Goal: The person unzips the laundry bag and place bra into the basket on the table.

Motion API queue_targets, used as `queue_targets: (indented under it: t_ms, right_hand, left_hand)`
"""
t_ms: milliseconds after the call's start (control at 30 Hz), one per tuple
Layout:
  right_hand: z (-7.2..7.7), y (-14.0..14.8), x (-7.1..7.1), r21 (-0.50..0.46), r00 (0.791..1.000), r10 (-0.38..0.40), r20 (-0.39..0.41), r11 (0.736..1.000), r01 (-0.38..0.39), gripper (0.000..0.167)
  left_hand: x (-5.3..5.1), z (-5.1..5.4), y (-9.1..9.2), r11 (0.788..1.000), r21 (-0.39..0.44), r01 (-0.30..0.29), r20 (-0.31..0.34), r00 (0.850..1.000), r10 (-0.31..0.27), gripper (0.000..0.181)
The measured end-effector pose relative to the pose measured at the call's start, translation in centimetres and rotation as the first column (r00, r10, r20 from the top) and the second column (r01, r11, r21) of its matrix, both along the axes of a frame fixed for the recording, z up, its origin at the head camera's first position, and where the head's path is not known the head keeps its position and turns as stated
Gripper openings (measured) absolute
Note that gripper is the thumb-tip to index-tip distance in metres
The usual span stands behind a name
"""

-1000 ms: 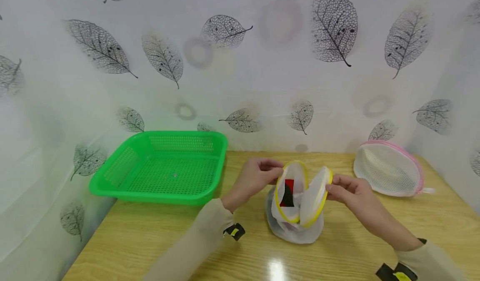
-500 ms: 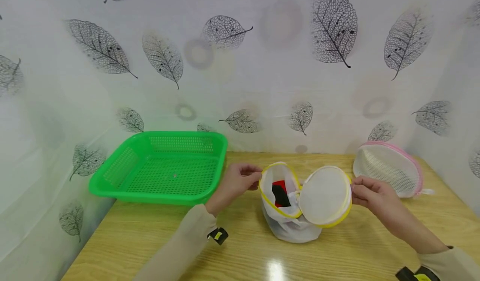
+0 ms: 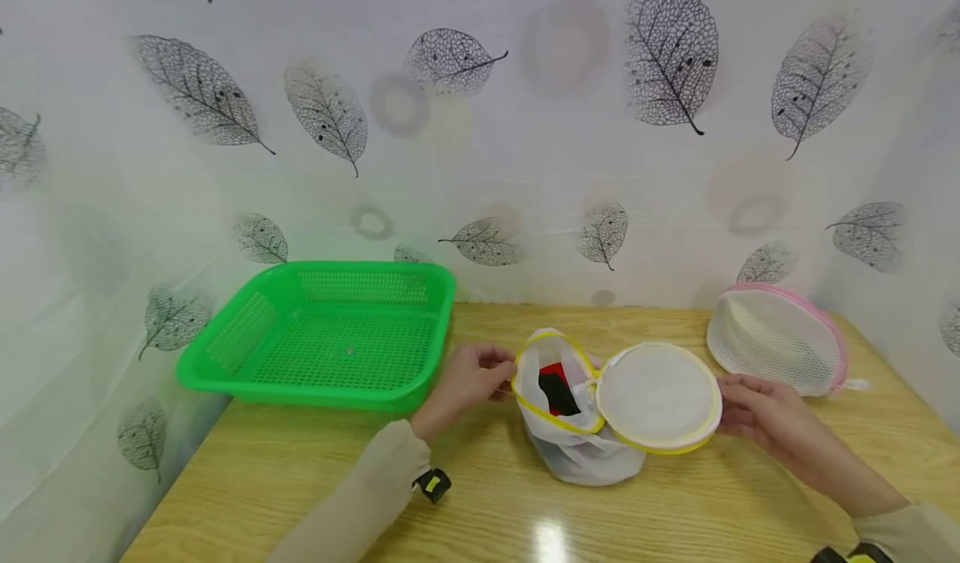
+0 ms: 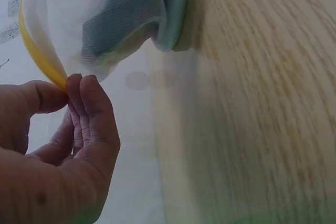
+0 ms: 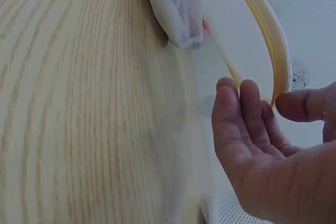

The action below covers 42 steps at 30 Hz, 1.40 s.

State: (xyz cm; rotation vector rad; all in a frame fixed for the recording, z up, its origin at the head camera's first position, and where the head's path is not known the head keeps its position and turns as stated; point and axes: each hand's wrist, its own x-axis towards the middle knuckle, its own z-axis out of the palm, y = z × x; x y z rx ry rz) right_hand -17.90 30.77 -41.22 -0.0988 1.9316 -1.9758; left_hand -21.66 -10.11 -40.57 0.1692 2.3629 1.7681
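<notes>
We tip the round lid (image 3: 660, 396) flatter than before, right hand (image 3: 783, 442) holding its edge, left hand (image 3: 467, 384) pinching the yellow rim (image 4: 42, 62); the white mesh bag (image 3: 588, 461) stands on the table (image 3: 480, 505), its red-and-black contents (image 3: 558, 394) bared.

Green basket (image 3: 315, 395), pink-trimmed mesh bag (image 3: 776, 342) on wooden table (image 3: 487, 505); leaf-patterned sheet (image 3: 487, 154) behind.

Yellow-rimmed bag (image 3: 585, 456): thin matt mesh cloth, kinda wrinkly. Pink-trimmed bag (image 3: 772, 342): way coarser mesh. Green basket (image 3: 300, 393): perforated plastic, slight sheen. Tabletop (image 3: 480, 505): wood-grain, pretty glossy. Leaf-print sheet (image 3: 510, 158): plastic or cloth, can't tell.
</notes>
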Motion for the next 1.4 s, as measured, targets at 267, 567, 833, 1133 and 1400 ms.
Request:
queue_targets:
  t_ms: [267,567,833,1133,1400]
  right_hand:
    - [2.0,-3.6,3.2,0.560,0.819,-0.116,-0.563,0.675,0.481,0.024]
    - [2.5,-10.9,1.6,0.506,0.378,0.361,-0.853,0.752,0.424,0.025]
    - [3.0,-14.8,-1.6,0.691,0.425,0.593,-0.683,0.713,0.116,0.024]
    - [2.9,-17.6,-3.6,0.857,0.478,0.747,-0.463,0.515,0.024,0.055]
    - [2.0,-17.8,-4.6,0.862,0.400,0.776,-0.487,0.501,0.076,0.045]
  left_hand:
    - [0.1,-0.5,-0.3,0.999,0.039,0.004,0.073,0.997,-0.007,0.025]
    - [-0.1,-0.8,-0.7,0.999,0.043,0.005,0.096,0.995,-0.009,0.023]
    - [-0.1,-1.0,-0.7,0.998,0.061,0.016,0.113,0.993,-0.023,0.025]
    - [0.1,-0.9,-0.7,0.988,0.124,0.095,0.190,0.975,-0.117,0.028]
    - [-0.1,-0.7,-0.5,0.961,0.234,0.147,0.275,0.938,-0.210,0.035]
